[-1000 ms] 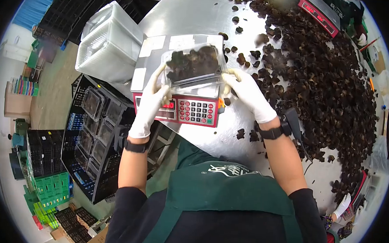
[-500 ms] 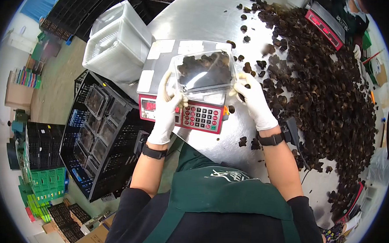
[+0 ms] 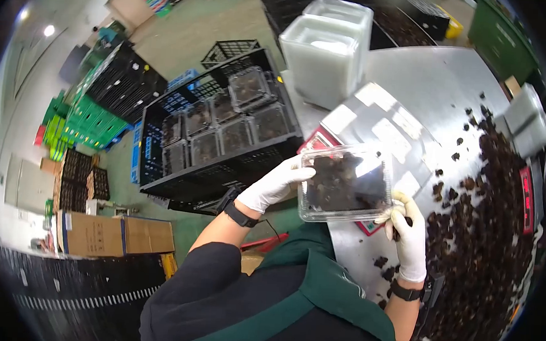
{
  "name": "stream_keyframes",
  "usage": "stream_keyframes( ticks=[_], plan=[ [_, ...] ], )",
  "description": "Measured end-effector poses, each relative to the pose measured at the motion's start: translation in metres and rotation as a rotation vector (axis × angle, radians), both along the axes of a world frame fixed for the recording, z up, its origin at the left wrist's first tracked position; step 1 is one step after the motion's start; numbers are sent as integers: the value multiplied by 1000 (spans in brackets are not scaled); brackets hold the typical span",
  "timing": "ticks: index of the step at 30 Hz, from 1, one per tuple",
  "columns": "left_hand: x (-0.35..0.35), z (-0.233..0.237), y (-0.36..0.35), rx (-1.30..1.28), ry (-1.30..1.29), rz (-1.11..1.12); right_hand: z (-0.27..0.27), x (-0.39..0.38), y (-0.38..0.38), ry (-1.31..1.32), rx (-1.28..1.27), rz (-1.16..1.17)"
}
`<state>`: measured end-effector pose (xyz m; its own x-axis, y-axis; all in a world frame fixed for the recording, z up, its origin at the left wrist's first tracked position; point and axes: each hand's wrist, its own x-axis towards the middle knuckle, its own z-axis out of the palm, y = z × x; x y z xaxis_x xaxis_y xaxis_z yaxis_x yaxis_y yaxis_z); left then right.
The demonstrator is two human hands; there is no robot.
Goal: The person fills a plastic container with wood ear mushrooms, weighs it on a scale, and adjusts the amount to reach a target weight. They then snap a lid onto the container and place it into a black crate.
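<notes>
Grip of the left hand (image 3: 278, 186) pinches the left edge of a clear clamshell box (image 3: 346, 183); the right hand (image 3: 410, 236) pinches its near right corner, seemingly with a loose dark piece (image 3: 403, 222) too. Held up, it partly hides a digital scale (image 3: 365, 123) on the counter (image 3: 438, 74).

Bright indoor lighting, with two lamps (image 3: 49, 30) flaring white at upper left. Sharp glare marks the top of the clear container (image 3: 340, 185); a paler sheen spreads over the metal bench (image 3: 436, 65). Dark pieces (image 3: 473, 243) at right merge with little tonal detail. Wide-angle distortion bends the margins, corners fall to black, and distant background is soft.
</notes>
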<state>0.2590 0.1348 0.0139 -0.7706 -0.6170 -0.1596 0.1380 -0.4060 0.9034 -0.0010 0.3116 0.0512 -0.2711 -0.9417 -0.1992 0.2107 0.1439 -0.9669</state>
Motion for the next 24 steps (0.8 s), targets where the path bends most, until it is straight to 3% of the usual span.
stream_keyframes(
  ticks=[2,3,6,10,12,14,18,19,20,22,23,24],
  plan=[
    [32,-5,-22,10,41,103,9,8,-10,16,-24,46],
    [48,16,-23,11,7,300,12,7,-9,61,-9,46],
    [110,15,-67,-90,146,639,-11,-12,2,172,19,-25],
    [195,-22,-134,-82,57,1221,-27,-36,33,101,80,-125],
    [240,-66,-188,-66,53,1436,-32,-43,47,58,107,-188],
    [261,-81,-213,53,48,1374,-37,-49,64,38,116,-239],
    [256,-91,-225,153,-157,804,-51,-56,87,-17,100,-328],
    [250,-95,-233,210,-307,884,-55,-55,94,-12,89,-331],
    [240,-92,-240,121,-701,917,-58,-53,99,-14,85,-339],
    [177,-41,-214,-208,-1493,1408,-54,-46,106,2,143,-344],
    [181,-55,-237,-388,-1478,1381,-57,-42,111,-6,149,-349],
    [157,-37,-240,-669,-1366,1269,-61,-39,116,-16,151,-360]
  ],
)
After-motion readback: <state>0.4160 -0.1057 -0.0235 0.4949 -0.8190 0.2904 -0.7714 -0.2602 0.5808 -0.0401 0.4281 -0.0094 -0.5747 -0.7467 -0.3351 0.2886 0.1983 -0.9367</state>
